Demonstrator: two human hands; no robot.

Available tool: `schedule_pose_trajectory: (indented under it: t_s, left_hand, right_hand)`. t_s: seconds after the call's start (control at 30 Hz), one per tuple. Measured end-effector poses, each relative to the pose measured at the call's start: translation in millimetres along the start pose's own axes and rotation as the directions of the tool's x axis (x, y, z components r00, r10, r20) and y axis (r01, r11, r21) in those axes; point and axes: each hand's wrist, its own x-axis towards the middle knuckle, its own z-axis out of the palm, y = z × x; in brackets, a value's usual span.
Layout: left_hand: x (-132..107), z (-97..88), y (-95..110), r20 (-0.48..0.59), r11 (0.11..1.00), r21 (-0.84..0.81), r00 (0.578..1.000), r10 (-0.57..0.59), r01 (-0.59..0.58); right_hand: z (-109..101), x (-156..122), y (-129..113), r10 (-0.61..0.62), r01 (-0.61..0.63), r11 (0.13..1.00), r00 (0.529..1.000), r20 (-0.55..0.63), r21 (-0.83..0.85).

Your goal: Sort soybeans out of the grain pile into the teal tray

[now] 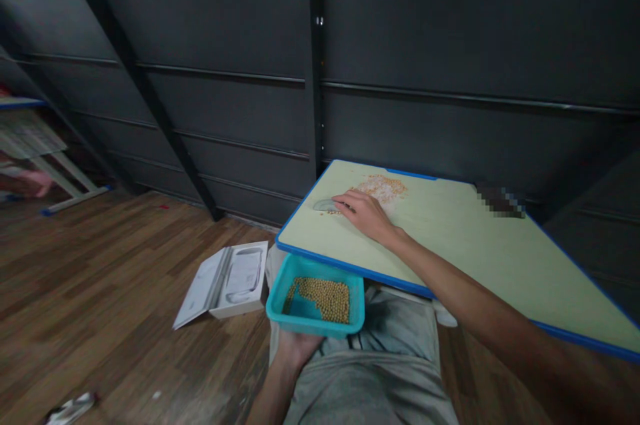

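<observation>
My left hand [295, 347] holds a teal plastic tray [280, 308] from underneath, just below the near edge of the table; the tray has a layer of yellow beans [323, 297] in it. My right hand [364, 211] lies on the pale green tabletop [475, 245], fingers curled round a small grey scoop-like thing [325, 205] with a few beans beside it. Just beyond the hand is a heap of mixed yellow and white grains [383, 188].
The table has a blue rim [345, 268] and stands against a dark panelled wall [400, 45]. An open white box [225, 281] lies on the wooden floor at the left. Another person's hand [35, 181] shows at the far left by a low shelf. My lap is under the tray.
</observation>
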Motion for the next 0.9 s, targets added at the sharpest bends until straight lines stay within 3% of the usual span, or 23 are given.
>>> schedule_pose_trajectory:
  t_s: [0.37,0.6,0.9]
  left_hand:
    - [-2.4,6.9,5.5,0.004,0.999,0.036,1.0,0.013,-0.013]
    - [-4.4,17.0,29.2,0.074,0.998,0.039,0.995,-0.061,0.058]
    - [-11.2,26.7,54.9,0.017,0.992,0.129,1.0,-0.004,0.001]
  right_hand:
    - [0.6,-2.8,-12.5,-0.107,0.105,0.994,0.993,0.051,0.037]
    - [4.0,-2.7,-20.3,-0.183,0.178,0.982,0.981,0.071,0.068]
    - [4.7,1.4,-27.2,-0.192,0.187,0.977,0.981,0.037,0.102]
